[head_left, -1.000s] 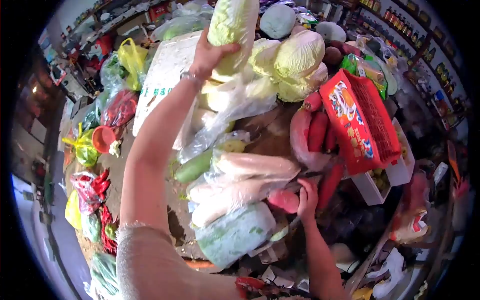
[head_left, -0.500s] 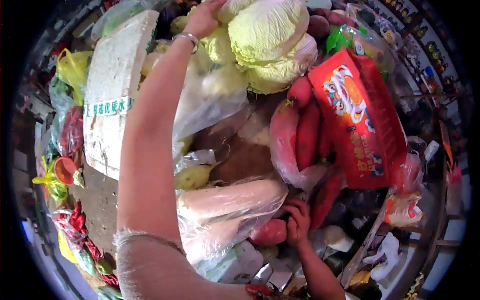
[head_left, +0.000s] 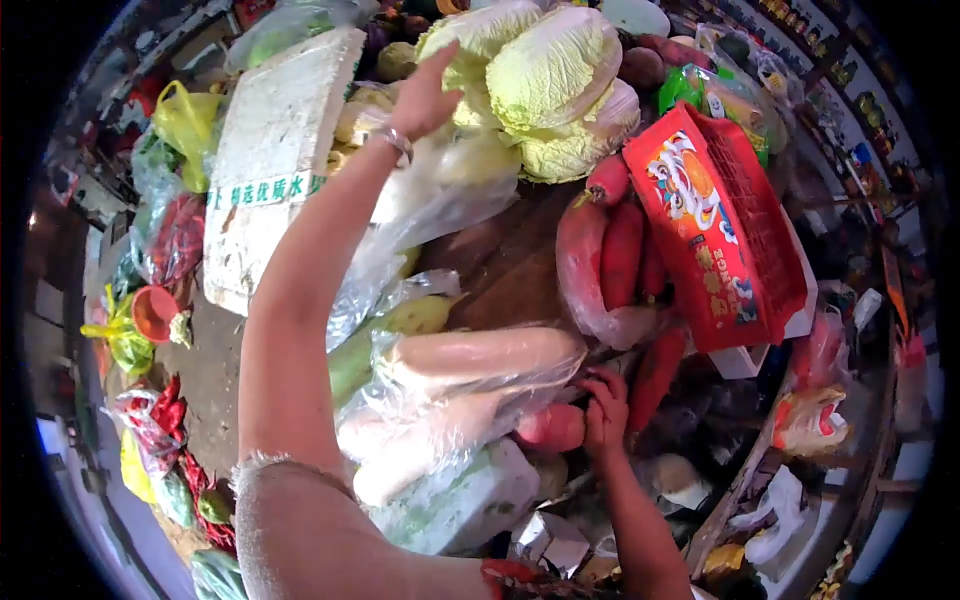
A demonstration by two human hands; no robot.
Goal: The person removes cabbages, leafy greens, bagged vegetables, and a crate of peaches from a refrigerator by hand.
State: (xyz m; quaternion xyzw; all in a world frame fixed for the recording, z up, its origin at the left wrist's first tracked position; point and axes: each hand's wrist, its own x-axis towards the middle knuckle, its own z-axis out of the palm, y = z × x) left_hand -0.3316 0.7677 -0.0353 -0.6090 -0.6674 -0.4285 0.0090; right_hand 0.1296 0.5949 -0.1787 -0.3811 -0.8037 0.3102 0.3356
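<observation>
My left hand [head_left: 425,98], with a bracelet at its wrist, reaches to the far side of the pile. Its fingers are stretched out and hold nothing visible. They overlap the left edge of the pale green napa cabbages [head_left: 555,75]; contact cannot be made out. Below the wrist lies a clear plastic bag [head_left: 445,190] with pale contents. My right hand [head_left: 605,412] rests at the end of a pinkish-red radish [head_left: 552,428], fingers loosely bent and a little apart. Beside it lie long white radishes [head_left: 480,358] in clear wrap and a pale green winter melon [head_left: 450,505].
A white foam lid [head_left: 280,150] leans at the left. Red-skinned long radishes [head_left: 622,255] lie right of centre, beside a red printed box [head_left: 715,230]. Dried red chillies [head_left: 190,485] and an orange-red bowl [head_left: 155,313] are at the left edge. Shelves [head_left: 840,60] stand at the far right.
My left hand has come back from the far edge, its fingers now in view beside the cabbages. My right hand stays by the red radish. The view has shifted slightly.
</observation>
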